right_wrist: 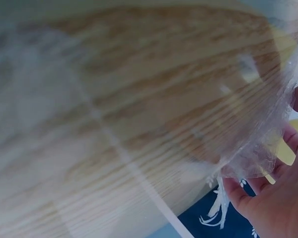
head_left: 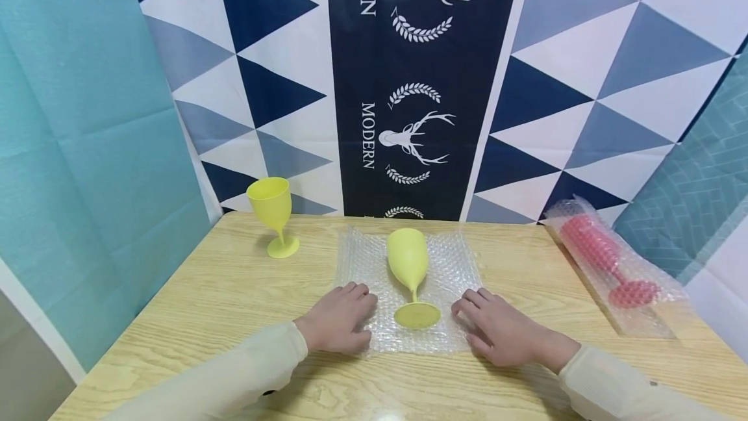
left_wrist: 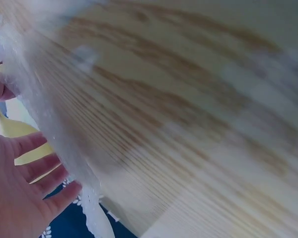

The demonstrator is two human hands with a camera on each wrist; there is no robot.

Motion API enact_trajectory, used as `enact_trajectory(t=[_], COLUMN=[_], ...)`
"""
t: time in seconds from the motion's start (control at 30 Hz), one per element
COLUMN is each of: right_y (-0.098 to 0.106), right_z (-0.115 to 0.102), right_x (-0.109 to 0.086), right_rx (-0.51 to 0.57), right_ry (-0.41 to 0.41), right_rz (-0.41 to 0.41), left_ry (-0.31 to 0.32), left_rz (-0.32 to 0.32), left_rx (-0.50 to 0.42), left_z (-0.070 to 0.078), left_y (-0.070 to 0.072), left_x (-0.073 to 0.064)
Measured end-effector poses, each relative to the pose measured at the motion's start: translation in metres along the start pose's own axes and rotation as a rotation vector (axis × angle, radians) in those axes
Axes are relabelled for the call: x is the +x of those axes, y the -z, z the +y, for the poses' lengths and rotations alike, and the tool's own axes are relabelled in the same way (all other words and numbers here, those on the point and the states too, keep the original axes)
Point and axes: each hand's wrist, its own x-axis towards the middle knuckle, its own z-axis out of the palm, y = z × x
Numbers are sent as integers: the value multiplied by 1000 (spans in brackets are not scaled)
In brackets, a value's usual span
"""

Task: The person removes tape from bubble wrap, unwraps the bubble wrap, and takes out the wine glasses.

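A yellow plastic goblet (head_left: 407, 258) lies on its side on a sheet of clear bubble wrap (head_left: 356, 258), its round foot toward me and its bowl pointing away. My left hand (head_left: 337, 318) rests at the wrap's left edge. On the opposite edge my right hand (head_left: 501, 329) touches the wrap with loosely bent fingers. Both wrist views look along the tabletop, and there the fingers (left_wrist: 32, 173) of the left hand spread against the wrap. Beside the wrap in the right wrist view, the right fingers (right_wrist: 236, 192) are partly cut off by the frame.
Another yellow goblet (head_left: 273, 210) stands upright at the back left of the wooden table (head_left: 234, 317). At the right edge lies a red goblet (head_left: 596, 245) inside bubble wrap (head_left: 643, 327). A patterned curtain (head_left: 280, 83) hangs behind the table.
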Motion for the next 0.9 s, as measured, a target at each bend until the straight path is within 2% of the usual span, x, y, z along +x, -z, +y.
enact_trajectory(t=[0.17, 0.53, 0.7, 0.9], right_y=[-1, 1, 2, 4], right_z=[0, 1, 0, -1], right_x=[-1, 1, 2, 3], right_rx=[4, 6, 13, 15], right_ry=[-26, -15, -22, -31], right_rz=[-26, -20, -39, -70], left_ry=[-13, -27, -36, -31], left_rz=[2, 6, -10, -68], left_rx=[-12, -83, -50, -13], left_z=[-6, -14, -15, -15], left_y=[-1, -1, 4, 13], left_x=[-5, -13, -11, -4])
